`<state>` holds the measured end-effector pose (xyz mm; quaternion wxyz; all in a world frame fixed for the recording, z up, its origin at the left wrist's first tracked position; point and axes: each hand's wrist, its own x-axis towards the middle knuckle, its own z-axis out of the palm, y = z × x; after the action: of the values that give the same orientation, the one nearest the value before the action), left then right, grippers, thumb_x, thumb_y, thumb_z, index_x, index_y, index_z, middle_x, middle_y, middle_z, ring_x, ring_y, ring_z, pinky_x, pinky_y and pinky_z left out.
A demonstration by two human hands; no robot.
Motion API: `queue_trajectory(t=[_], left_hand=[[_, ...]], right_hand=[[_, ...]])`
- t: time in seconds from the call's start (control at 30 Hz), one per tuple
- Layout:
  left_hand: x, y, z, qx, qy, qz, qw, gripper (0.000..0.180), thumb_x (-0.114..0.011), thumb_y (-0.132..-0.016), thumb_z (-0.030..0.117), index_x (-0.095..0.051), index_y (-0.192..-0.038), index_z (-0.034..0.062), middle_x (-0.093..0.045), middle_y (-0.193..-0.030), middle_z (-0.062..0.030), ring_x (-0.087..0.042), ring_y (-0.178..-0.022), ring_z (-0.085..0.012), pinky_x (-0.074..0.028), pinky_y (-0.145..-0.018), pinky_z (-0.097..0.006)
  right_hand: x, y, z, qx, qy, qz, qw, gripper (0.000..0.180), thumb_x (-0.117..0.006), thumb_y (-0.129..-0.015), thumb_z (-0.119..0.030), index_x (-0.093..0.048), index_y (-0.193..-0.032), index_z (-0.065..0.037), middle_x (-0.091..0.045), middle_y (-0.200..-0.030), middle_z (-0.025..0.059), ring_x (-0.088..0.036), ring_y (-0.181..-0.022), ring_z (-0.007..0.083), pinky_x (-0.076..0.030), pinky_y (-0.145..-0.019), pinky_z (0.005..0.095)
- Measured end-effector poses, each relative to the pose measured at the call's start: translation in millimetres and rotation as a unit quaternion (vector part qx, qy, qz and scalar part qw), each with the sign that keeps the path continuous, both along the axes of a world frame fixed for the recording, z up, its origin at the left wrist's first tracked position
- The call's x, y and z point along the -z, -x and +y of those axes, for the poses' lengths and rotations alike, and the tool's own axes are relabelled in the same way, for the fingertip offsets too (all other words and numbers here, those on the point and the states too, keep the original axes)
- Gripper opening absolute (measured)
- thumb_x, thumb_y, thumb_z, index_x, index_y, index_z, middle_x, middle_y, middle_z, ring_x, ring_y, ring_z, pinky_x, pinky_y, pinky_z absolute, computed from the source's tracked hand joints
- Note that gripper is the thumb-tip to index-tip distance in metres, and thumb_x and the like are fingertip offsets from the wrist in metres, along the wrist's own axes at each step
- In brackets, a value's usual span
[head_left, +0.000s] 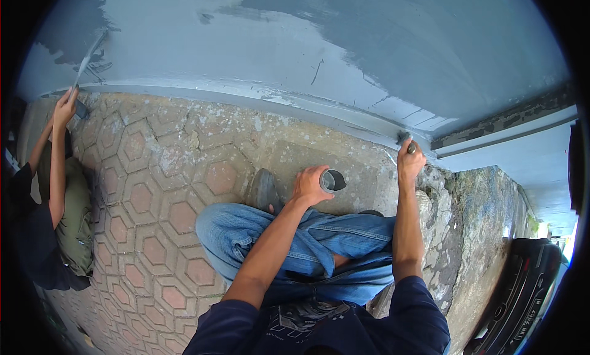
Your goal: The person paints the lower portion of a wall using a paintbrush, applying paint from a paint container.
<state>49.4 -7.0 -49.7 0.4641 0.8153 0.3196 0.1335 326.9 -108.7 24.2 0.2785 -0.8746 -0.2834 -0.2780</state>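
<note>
My left hand (311, 186) is wrapped round a small dark cup (332, 181) with grey paint inside, held above my bent legs. Out to the right, my right hand (410, 163) grips a paintbrush (411, 147) by its handle. Its bristles rest at the foot of the wall (369, 109), close to the corner. Dark grey paint covers the upper right of this wall and a patch at its far left; a lighter grey band lies between, with streaky edges.
At the left a co-worker (43, 214) in dark clothes and olive trousers holds a long-handled brush (90, 59) against the wall. Hexagonal paving (147, 195) spreads below. A rough concrete ledge (473, 214) runs along the right, with a black car (519, 293) beyond it.
</note>
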Motion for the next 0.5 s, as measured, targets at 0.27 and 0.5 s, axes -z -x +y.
queue_trajectory(t=[0.27, 0.5], left_hand=[[-4, -3, 1, 0.011, 0.005, 0.022, 1.0, 0.079, -0.089, -0.054, 0.029, -0.059, -0.125, 0.0132, -0.062, -0.123, -0.0152, -0.057, -0.117, -0.0332, -0.044, -0.1, -0.045], [3, -5, 6, 0.032, 0.072, 0.042, 0.996, 0.051, -0.073, -0.077, 0.036, -0.062, -0.121, 0.0111, -0.06, -0.127, -0.0142, -0.054, -0.12, -0.033, -0.042, -0.101, -0.042]], right_hand=[[13, 137, 140, -0.258, -0.003, 0.038, 0.965, 0.023, -0.059, -0.091, -0.019, -0.065, -0.086, 0.002, -0.064, -0.069, 0.0203, -0.064, -0.059, 0.0381, -0.052, -0.055, 0.0459], [7, 207, 206, -0.45, -0.029, 0.084, 0.889, 0.022, -0.064, -0.089, -0.018, -0.068, -0.089, 0.003, -0.066, -0.073, 0.0201, -0.065, -0.062, 0.0361, -0.053, -0.059, 0.0422]])
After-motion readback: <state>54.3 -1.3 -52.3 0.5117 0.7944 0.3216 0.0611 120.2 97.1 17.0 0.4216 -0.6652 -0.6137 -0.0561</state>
